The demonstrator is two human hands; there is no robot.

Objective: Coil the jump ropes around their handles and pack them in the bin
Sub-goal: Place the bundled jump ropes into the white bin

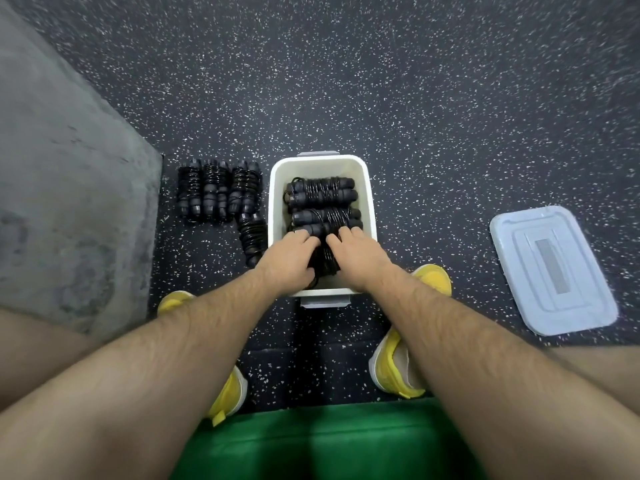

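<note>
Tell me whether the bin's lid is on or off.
Off: the lid lies flat on the floor, right of the open-topped bin and apart from it.

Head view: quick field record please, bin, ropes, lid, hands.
bin: white bin, open, on the floor
packed: two packed ropes, crosswise at far end
hands: left hand and right hand grip the held rope inside the bin
waiting: four loose ropes, coiled, left of bin
lid: lid on floor, right of bin

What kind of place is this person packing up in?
Probably a gym or fitness studio: black speckled rubber flooring and a whole stock of coiled jump ropes, some lined up on the floor, others in the white bin.
</note>
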